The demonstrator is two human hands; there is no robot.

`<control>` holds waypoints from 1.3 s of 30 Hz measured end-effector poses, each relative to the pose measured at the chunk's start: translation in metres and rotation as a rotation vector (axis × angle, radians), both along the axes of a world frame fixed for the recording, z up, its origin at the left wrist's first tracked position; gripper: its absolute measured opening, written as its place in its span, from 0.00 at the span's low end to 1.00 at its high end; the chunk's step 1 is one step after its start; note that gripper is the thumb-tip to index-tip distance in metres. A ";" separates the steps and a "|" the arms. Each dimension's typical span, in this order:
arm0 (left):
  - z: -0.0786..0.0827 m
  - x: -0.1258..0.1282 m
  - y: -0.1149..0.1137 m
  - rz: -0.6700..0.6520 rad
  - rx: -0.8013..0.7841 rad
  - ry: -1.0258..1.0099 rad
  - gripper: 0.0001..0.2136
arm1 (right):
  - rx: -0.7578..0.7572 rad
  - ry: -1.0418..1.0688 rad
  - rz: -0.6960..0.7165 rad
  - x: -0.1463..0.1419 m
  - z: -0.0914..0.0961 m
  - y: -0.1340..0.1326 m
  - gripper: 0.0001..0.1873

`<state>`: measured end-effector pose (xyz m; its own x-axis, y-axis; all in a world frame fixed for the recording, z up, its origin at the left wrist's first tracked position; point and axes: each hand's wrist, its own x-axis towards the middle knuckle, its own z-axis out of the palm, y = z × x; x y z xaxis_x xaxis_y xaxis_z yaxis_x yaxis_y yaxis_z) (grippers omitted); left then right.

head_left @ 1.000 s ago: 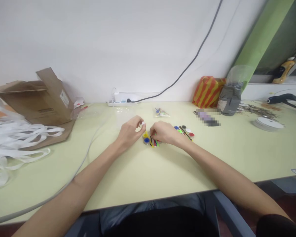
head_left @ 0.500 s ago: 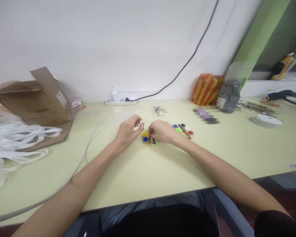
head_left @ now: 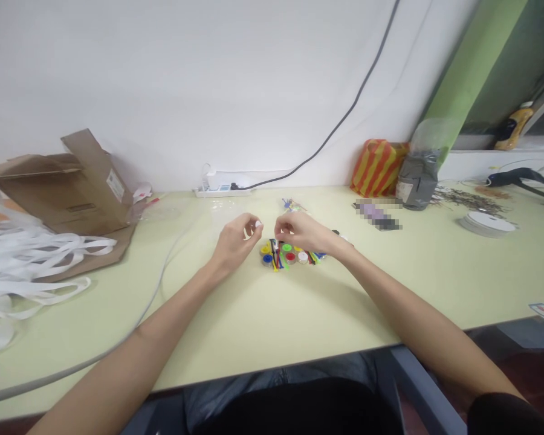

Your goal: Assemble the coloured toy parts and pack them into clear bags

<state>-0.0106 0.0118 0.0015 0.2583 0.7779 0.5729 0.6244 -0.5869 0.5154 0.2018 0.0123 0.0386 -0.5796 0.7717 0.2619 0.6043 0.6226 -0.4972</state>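
My left hand point(head_left: 237, 239) is closed in a pinch on a small white round piece point(head_left: 258, 224), which shows at the fingertips. To its right, my right hand point(head_left: 301, 232) is closed too, thumb and forefinger together just over the row of small parts; what they hold, if anything, is too small to make out. Beneath it lie small round pots with coloured lids, among them a blue-lidded pot point(head_left: 267, 260), a red-lidded pot point(head_left: 291, 258) and a white-lidded pot point(head_left: 303, 258). Thin coloured sticks point(head_left: 277, 258) lie between them. My right hand and wrist hide part of the row.
Behind my hands lies a clear bag with coloured pieces point(head_left: 291, 205). A power strip point(head_left: 222, 191) sits by the wall. At left are a cardboard box point(head_left: 86, 199), white ribbon point(head_left: 36, 254) and a grey cable point(head_left: 156, 284). A striped bag point(head_left: 377, 169) and white spool point(head_left: 488, 222) stand right.
My right hand has lifted slightly off the row, uncovering the green, red and white lids. My left hand stays almost in place with the white piece.
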 end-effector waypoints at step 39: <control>0.003 0.028 -0.024 -0.356 -0.424 -0.536 0.17 | -0.457 0.864 0.061 -0.007 -0.039 -0.019 0.26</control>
